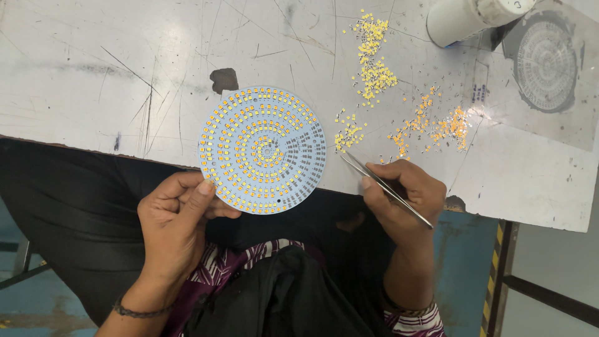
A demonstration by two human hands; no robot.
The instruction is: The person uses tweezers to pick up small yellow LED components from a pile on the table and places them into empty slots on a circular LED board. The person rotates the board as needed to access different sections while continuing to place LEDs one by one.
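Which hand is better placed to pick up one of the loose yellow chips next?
Likely the right hand: it holds the tweezers, tips beside the loose yellow chips. The left hand grips the round board at its edge.

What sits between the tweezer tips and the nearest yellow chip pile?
Nothing visible. The tweezers in the right hand point at the small yellow chip pile beside the round LED board, with only bare scratched tabletop between tips and chips.

A scratched white table [93, 68] fills the upper frame. Small yellow chips [374, 62] are scattered at upper right, beside a white cylinder [455, 22].
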